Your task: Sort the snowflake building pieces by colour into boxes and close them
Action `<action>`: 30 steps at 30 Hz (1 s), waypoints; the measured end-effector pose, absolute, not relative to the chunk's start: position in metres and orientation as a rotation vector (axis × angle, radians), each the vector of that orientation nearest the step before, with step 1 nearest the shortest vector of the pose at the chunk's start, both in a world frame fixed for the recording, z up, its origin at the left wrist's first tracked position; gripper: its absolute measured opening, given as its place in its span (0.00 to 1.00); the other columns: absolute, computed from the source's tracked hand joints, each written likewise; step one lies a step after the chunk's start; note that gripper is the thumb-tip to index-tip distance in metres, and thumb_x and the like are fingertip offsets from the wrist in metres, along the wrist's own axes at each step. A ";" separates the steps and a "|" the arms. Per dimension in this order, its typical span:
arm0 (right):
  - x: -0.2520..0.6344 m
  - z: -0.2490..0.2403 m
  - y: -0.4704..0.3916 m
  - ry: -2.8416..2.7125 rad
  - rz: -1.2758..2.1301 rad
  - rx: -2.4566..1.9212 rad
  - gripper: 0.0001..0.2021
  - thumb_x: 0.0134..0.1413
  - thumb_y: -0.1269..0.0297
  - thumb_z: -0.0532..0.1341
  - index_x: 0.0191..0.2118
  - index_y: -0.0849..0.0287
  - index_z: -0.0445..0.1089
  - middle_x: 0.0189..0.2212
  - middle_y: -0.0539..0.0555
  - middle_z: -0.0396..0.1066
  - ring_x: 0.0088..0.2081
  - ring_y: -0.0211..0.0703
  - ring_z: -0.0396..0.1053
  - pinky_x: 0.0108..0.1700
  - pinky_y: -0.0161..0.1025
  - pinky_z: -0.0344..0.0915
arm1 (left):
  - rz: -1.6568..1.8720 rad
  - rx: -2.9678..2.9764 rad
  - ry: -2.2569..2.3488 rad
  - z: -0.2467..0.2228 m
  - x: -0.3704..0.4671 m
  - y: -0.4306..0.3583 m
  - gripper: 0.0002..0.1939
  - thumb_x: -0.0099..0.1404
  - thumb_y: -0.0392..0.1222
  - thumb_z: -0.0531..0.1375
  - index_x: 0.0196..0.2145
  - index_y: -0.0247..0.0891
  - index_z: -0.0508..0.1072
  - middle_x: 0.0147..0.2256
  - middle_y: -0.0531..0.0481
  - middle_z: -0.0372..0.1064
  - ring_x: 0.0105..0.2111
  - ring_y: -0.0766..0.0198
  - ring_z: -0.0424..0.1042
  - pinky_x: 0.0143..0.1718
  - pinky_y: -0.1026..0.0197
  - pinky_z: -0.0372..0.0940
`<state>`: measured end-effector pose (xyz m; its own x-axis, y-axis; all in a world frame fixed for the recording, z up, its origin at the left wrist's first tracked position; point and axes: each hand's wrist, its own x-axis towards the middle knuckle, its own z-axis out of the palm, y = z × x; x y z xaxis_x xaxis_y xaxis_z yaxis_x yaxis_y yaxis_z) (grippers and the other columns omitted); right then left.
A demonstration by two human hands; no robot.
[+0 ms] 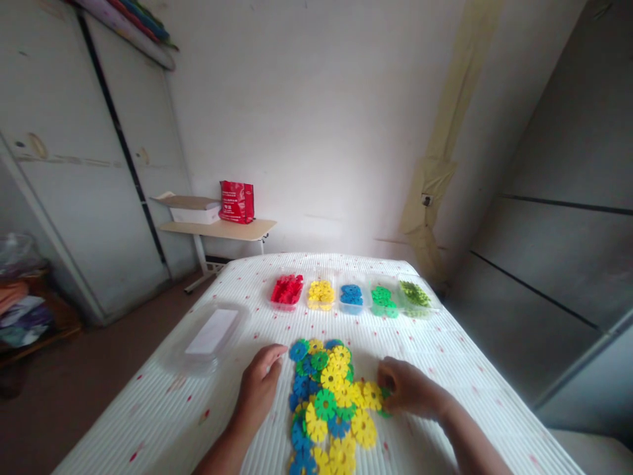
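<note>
On table (148,402), disc pile (345,393) lies between our hands, long axis running away from us. Our left hand (260,381) hovers loosely open beside it; right hand (409,388), nearer, curls over green disc (386,394), grip unclear.

Open strip across mid-frame, crowded lower centre
On the table (445,346), a bare band runs between the row of tubs (351,309) and the disc pile (326,404); the left hand (260,377) and the right hand (408,388), on a green disc (385,413), flank the pile. A clear container (210,365) blocks centre-left; lower left and right lie open.
</note>
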<state>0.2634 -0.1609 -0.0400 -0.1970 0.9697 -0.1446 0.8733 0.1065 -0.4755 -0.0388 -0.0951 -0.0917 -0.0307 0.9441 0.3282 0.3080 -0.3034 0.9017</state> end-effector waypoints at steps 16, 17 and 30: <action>0.296 -0.046 -0.141 -1.715 0.697 -1.775 0.06 0.41 0.69 0.55 0.27 0.59 0.68 0.22 0.48 0.68 0.25 0.37 0.62 0.28 0.32 0.56 | 1.361 1.688 1.311 -0.095 -0.040 -0.095 0.13 0.54 0.42 0.53 0.35 0.38 0.74 0.36 0.47 0.73 0.39 0.60 0.71 0.44 0.58 0.65; 0.292 -0.045 -0.141 -1.695 0.734 -1.738 0.05 0.41 0.68 0.56 0.27 0.59 0.68 0.21 0.48 0.67 0.24 0.36 0.61 0.26 0.32 0.55 | 1.354 1.694 1.309 -0.096 -0.041 -0.094 0.13 0.55 0.41 0.53 0.35 0.38 0.74 0.37 0.47 0.73 0.40 0.60 0.71 0.45 0.58 0.64; 0.186 -0.016 -0.170 -2.062 0.941 -1.312 0.13 0.42 0.72 0.57 0.37 0.57 0.70 0.29 0.48 0.69 0.26 0.34 0.60 0.28 0.29 0.56 | 1.335 1.695 1.329 -0.096 -0.041 -0.094 0.13 0.54 0.40 0.53 0.35 0.39 0.74 0.38 0.47 0.73 0.40 0.60 0.71 0.46 0.57 0.63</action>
